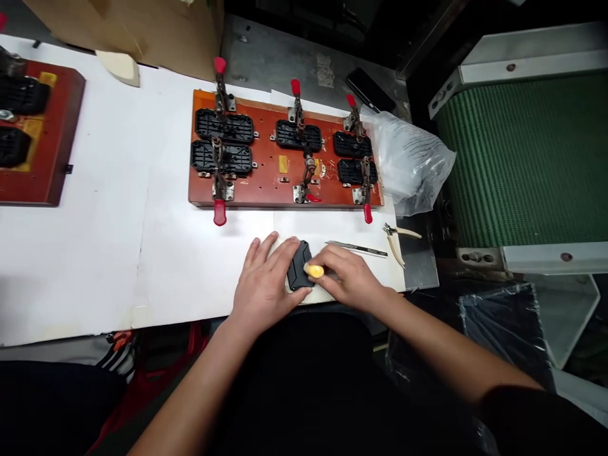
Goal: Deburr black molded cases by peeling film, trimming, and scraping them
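A flat black plastic part (298, 269) with grooved lines lies on the white-covered table in front of me. My left hand (266, 278) grips it from the left, thumb at the near edge and index finger at the far edge, other fingers spread on the table. Between the thumb and fingers of my right hand (349, 275) is a small yellow-and-white piece (315, 271), held against or just over the part's right side; its exact kind cannot be made out. Just beyond my right hand lies a slim metallic pen-like tool (358, 247). Cream-handled nippers (399, 240) rest farther right.
A red-brown fixture board (266, 183) with red-handled toggle clamps and several black plastic parts stands beyond my hands. Another such board (57, 139) is at left. A clear plastic bag (413, 161), a phone (370, 90), a cardboard box (137, 31) and a green conveyor belt (527, 164) surround them.
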`<control>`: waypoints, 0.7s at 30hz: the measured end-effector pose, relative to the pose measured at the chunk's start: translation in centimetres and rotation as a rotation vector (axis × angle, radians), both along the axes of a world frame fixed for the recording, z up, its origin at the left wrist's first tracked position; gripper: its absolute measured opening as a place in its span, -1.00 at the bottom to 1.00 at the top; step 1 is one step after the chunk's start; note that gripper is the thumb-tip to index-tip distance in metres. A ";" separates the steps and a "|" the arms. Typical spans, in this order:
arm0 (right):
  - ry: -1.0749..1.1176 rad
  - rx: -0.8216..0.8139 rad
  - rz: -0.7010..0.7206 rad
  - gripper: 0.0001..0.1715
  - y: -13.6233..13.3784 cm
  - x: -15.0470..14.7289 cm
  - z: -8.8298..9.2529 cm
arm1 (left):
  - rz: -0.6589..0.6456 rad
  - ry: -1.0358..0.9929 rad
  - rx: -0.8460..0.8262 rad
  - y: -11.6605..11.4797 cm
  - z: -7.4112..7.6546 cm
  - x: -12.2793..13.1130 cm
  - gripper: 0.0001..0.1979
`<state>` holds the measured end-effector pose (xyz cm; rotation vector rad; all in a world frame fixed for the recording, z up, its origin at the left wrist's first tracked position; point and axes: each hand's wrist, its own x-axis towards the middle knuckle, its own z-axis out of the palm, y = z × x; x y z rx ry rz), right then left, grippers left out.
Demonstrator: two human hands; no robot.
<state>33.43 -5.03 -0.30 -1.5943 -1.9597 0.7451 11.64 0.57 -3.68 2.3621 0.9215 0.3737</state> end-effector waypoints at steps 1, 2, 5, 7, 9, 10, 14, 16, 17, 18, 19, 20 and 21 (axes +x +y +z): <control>0.002 -0.031 -0.004 -0.89 0.0 -0.1 -0.1 | -0.006 -0.002 -0.003 0.0 0.0 0.0 -0.10; 0.003 -0.060 -0.005 -0.88 0.1 0.0 -0.2 | -0.005 -0.004 -0.004 0.0 0.0 0.0 -0.10; -0.060 -0.056 -0.026 -0.79 1.5 1.0 -0.3 | 0.017 -0.003 -0.006 0.0 0.0 0.0 -0.09; -0.137 0.039 -0.102 -0.81 3.1 2.3 0.3 | 0.015 -0.002 -0.005 0.0 0.0 0.0 -0.09; -0.186 0.147 -0.230 -0.79 5.1 3.9 1.6 | -0.001 -0.006 -0.001 0.0 -0.1 -0.1 -0.10; -0.188 0.179 -0.297 -0.71 6.3 4.7 2.4 | -0.006 -0.007 0.003 0.0 -0.1 -0.2 -0.10; -0.251 0.126 -0.454 -0.36 12.5 7.4 5.6 | 0.004 -0.002 0.027 -0.2 -0.1 -0.4 -0.10; -0.395 0.012 -0.432 -0.48 15.8 8.0 6.3 | 0.003 -0.002 0.043 -0.2 -0.2 -0.5 -0.09; -0.463 -0.049 -0.406 -0.59 17.3 8.1 6.5 | 0.003 -0.002 0.050 -0.2 -0.3 -0.5 -0.08; -0.507 -0.104 -0.379 -0.68 18.6 8.1 6.5 | 0.005 -0.002 0.055 -0.2 -0.3 -0.6 -0.08; -0.522 -0.144 -0.358 -0.75 19.6 8.1 6.4 | 0.008 -0.002 0.059 -0.3 -0.3 -0.6 -0.08; -0.512 -0.161 -0.348 -0.78 20.3 7.9 6.3 | 0.010 0.001 0.062 -0.3 -0.3 -0.6 -0.08; -0.489 -0.157 -0.351 -0.78 20.8 7.7 6.3 | 0.013 0.006 0.066 -0.3 -0.4 -0.7 -0.08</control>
